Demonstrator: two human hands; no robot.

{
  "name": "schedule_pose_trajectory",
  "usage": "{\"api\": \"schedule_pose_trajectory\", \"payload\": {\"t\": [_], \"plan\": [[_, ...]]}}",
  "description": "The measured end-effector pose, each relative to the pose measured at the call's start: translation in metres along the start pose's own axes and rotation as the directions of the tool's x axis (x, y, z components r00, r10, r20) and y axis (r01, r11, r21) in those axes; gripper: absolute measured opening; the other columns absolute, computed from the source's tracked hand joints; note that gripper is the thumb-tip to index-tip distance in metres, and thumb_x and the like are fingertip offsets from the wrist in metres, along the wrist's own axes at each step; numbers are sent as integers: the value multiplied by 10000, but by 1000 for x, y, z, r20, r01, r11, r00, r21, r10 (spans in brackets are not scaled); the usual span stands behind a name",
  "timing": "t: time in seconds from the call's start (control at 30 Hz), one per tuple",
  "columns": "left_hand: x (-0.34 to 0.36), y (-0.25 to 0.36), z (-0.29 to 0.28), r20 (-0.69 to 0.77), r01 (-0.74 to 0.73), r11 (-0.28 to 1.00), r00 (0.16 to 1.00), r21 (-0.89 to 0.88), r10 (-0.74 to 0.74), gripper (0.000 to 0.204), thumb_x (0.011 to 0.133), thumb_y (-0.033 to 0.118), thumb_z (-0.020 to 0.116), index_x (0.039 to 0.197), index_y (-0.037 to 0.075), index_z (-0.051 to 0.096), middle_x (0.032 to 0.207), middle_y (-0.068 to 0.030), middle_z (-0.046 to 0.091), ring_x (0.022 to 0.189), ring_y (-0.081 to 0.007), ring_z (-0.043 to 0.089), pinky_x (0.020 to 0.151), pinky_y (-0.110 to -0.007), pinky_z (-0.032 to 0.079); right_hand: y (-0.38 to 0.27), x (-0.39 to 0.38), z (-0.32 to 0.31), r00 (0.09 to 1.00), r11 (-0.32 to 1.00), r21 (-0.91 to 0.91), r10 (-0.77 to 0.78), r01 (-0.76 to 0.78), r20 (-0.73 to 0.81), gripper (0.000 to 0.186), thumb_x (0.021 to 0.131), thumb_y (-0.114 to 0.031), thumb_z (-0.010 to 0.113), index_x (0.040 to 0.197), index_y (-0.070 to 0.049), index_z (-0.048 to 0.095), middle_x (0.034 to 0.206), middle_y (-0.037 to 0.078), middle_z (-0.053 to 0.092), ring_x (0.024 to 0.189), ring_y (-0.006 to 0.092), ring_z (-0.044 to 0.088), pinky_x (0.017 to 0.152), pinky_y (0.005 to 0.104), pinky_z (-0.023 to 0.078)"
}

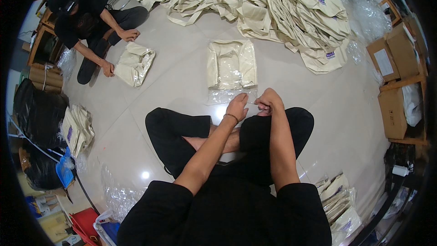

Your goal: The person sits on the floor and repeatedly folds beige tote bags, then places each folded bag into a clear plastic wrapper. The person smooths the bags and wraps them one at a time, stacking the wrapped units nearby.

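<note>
A folded cream tote bag (212,66) lies in front of me on the floor inside a clear plastic bag (223,96). The plastic's loose open end points toward me. My left hand (236,108), with a bracelet at the wrist, is closed at this end, its fingers pressed together on the film. Just to its right, my right hand (270,99) has its fingers curled in a pinch at the flap's right corner. Its fingertips are partly hidden, and the thin film between the two hands is hard to make out.
A large heap of cream tote bags (291,16) covers the far floor. At the far left a person (86,23) handles another bagged tote (134,64). Packed totes are stacked at left (78,130) and near right (339,200). Cardboard boxes (393,54) line the right side.
</note>
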State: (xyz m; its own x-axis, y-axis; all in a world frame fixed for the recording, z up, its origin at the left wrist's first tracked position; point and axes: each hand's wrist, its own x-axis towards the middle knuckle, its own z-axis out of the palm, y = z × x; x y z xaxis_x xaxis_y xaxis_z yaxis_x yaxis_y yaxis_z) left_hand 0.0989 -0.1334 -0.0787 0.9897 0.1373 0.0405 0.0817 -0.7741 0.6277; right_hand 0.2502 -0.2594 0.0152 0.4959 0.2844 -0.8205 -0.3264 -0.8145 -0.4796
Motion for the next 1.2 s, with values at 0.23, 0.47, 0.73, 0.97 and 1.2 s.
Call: {"api": "schedule_pose_trajectory", "payload": {"t": [0.23,0.47,0.73,0.97,1.2], "plan": [[-16,-8,2,-17,19,998,1000,67,-18,612,919,120,686,1452,-60,448,1492,-251,496,1421,-402,435,1190,-469,381,15,24,-5,984,944,-291,-173,153,-45,204,771,-110,811,674,45,719,646,149,716,539,224,694,524,377,583],[-36,-22,-35,-20,-67,973,997,219,73,649,879,184,730,1422,-69,481,1454,-322,488,1391,-470,432,1186,-531,355,17,29,-8,976,917,-357,-210,177,-55,191,749,-131,839,706,33,751,689,135,747,571,206,708,582,354,586],[-43,-33,-30,-48,-2,987,999,161,10,600,870,172,746,1374,-84,546,1466,-287,503,1391,-427,454,1200,-459,364,16,23,-10,984,922,-353,-177,160,-19,221,790,-101,858,704,38,710,652,121,716,558,198,681,545,373,552],[-45,-39,-35,-37,20,998,999,64,-17,539,870,127,738,1334,-91,569,1441,-277,537,1378,-423,480,1198,-439,380,10,13,-8,979,864,-470,-203,180,2,294,803,-190,887,816,53,721,853,194,763,654,273,743,641,394,596],[-48,-34,-34,-131,-19,968,990,250,53,141,881,98,664,1001,23,677,1140,-160,647,1110,-336,598,966,-464,479,17,-10,-32,884,804,-547,-410,234,-224,318,865,-312,820,933,-12,735,878,177,751,849,338,741,776,463,573]]}}
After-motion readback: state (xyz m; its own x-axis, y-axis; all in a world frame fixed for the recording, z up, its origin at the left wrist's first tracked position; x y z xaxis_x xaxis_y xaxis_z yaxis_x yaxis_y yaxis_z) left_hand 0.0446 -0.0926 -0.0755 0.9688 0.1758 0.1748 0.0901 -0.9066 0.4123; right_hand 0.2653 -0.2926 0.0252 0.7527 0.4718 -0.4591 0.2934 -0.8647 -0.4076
